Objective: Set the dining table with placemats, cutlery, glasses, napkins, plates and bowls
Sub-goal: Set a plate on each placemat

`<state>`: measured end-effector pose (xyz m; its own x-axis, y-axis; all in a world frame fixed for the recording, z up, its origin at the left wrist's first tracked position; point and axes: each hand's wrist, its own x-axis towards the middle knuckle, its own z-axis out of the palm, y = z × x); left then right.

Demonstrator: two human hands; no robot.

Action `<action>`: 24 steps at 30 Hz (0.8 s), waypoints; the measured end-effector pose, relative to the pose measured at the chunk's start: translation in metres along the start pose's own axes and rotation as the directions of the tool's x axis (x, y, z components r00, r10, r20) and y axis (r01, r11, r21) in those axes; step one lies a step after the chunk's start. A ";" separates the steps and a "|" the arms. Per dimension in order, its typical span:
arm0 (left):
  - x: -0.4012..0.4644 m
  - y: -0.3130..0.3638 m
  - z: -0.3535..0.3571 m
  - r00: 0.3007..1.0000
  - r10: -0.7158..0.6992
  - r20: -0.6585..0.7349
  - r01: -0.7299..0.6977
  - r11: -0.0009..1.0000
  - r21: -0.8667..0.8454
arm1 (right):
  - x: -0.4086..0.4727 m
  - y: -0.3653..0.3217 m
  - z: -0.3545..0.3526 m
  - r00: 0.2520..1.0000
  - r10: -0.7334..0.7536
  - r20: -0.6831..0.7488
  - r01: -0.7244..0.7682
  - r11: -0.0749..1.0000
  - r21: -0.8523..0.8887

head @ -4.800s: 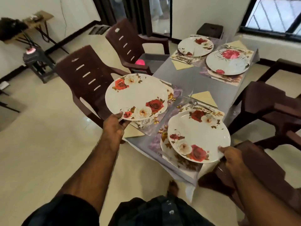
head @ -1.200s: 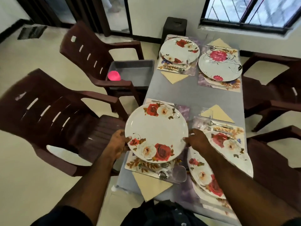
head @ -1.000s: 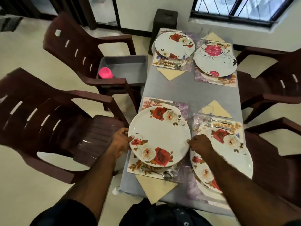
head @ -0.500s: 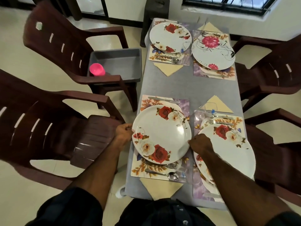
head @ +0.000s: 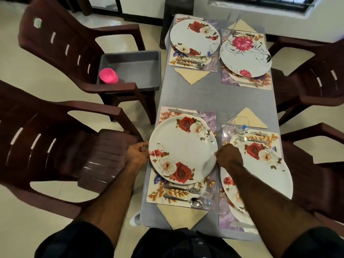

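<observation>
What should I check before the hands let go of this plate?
1. Grip: left hand and right hand hold opposite rims of the rose plate: ok.
2. Plate over its placemat: ok.
3. Plate fully resting on the mat: cannot tell.
4. Fork and spoon lie on the mat beside the plate's near edge, fork close to the rim: cannot tell if touching.
5. Knife beyond the far rim, apart: ok.
6. Neighbouring plate right beside the right hand: withdraw with care, ok.

Single head-worn view, steeply down over the table [head: 210,94], close.
</observation>
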<state>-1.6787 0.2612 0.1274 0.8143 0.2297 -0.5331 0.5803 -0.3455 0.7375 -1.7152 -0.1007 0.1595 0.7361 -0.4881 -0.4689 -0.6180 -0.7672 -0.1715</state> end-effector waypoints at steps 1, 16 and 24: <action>0.003 0.001 0.001 1.000 -0.006 -0.003 0.006 1.000 -0.004 | 0.000 0.001 0.001 1.000 0.004 -0.002 -0.004 1.000 0.003; 0.000 0.020 0.007 0.994 0.105 0.011 -0.106 0.993 0.059 | -0.008 0.010 0.008 0.994 0.019 -0.112 -0.016 1.000 0.026; -0.001 0.021 0.009 0.991 0.134 0.001 -0.133 0.984 0.120 | -0.012 0.008 0.003 0.993 -0.010 -0.114 0.009 1.000 -0.014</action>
<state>-1.6674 0.2450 0.1400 0.8846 0.1807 -0.4300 0.4610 -0.4794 0.7468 -1.7296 -0.1001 0.1612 0.7689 -0.5245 -0.3657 -0.6079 -0.7770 -0.1638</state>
